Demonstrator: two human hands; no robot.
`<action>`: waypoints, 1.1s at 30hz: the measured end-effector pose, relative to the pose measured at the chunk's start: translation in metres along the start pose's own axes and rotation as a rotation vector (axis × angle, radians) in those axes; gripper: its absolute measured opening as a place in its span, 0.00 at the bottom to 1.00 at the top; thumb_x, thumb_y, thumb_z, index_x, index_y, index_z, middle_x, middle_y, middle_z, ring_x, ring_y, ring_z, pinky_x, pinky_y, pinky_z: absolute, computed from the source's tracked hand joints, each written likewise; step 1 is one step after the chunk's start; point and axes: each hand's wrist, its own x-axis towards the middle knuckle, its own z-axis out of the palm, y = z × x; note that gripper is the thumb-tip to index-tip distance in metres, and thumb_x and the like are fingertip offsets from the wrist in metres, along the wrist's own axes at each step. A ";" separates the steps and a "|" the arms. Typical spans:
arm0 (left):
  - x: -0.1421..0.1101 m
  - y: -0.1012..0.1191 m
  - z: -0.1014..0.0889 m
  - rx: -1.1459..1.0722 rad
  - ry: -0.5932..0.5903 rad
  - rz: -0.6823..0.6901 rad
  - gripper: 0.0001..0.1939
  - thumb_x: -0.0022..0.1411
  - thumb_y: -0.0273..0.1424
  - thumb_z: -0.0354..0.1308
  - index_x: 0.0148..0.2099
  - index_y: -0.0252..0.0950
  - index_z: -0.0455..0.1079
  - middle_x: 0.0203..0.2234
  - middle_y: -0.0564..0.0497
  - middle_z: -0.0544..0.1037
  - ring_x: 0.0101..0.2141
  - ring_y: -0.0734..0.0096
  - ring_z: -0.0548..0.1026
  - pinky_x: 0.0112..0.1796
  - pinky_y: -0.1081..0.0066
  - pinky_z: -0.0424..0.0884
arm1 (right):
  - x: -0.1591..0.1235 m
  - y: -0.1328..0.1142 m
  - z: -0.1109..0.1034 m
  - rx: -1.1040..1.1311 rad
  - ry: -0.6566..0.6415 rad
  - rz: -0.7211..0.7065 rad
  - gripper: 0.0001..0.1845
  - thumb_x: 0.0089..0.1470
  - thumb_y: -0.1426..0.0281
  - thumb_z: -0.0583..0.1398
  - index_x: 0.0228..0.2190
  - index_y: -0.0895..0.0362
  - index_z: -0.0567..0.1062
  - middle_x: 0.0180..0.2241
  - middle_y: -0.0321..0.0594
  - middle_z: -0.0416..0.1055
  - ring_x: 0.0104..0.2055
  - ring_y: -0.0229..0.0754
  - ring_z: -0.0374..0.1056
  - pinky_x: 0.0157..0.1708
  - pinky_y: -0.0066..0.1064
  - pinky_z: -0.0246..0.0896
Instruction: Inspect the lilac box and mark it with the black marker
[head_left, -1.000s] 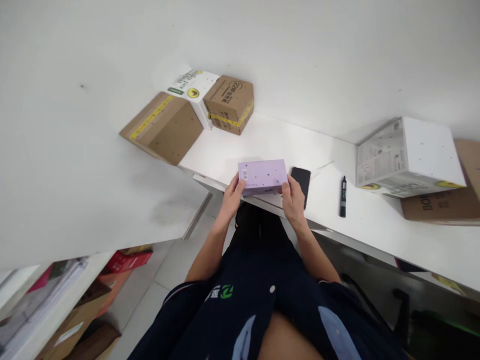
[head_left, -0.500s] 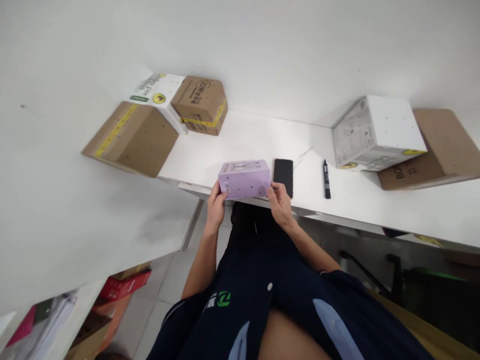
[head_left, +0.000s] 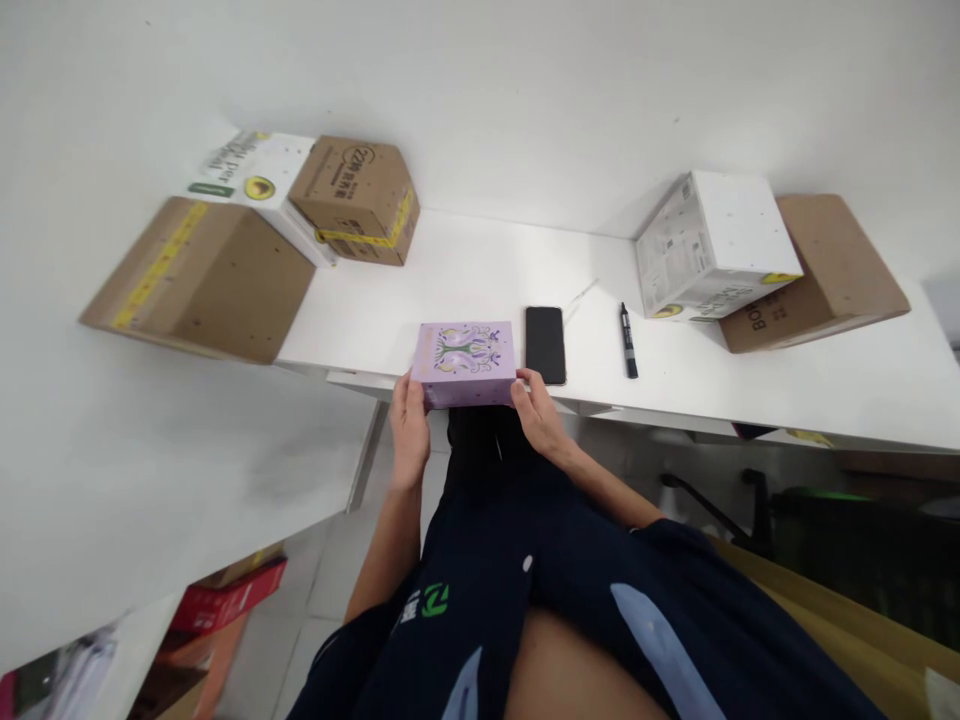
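What two hands hold, one lilac box

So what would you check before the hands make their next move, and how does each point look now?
1. Left hand secure: ok, it grips the left end of the purple box.
2. Right hand secure: ok, it grips the right end.
3. Patterned face visible: ok, turned up toward the camera.
4. Box apart from the phone: ok, though the gap is narrow.
5. Marker out of the way: ok, lying right of the phone.
6. Box contents: cannot tell.
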 end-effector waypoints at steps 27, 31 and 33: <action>0.033 -0.035 0.008 -0.086 -0.028 0.181 0.23 0.57 0.45 0.67 0.49 0.41 0.66 0.47 0.44 0.78 0.54 0.59 0.76 0.56 0.59 0.71 | 0.047 0.012 -0.004 -0.057 0.126 -0.273 0.28 0.55 0.67 0.60 0.58 0.51 0.69 0.59 0.47 0.73 0.60 0.50 0.72 0.63 0.50 0.65; 0.026 -0.035 0.003 0.062 -0.008 0.141 0.14 0.58 0.38 0.62 0.46 0.40 0.71 0.45 0.47 0.79 0.50 0.60 0.77 0.54 0.60 0.72 | 0.045 0.022 -0.007 -0.007 0.091 -0.182 0.26 0.52 0.66 0.60 0.54 0.51 0.71 0.55 0.46 0.77 0.58 0.50 0.73 0.62 0.49 0.65; 0.022 -0.028 0.000 0.096 -0.011 0.111 0.12 0.60 0.36 0.60 0.46 0.40 0.73 0.43 0.48 0.80 0.48 0.60 0.78 0.54 0.59 0.72 | 0.042 0.021 -0.010 0.047 0.076 -0.124 0.23 0.53 0.63 0.60 0.51 0.52 0.73 0.53 0.45 0.78 0.57 0.49 0.73 0.62 0.49 0.64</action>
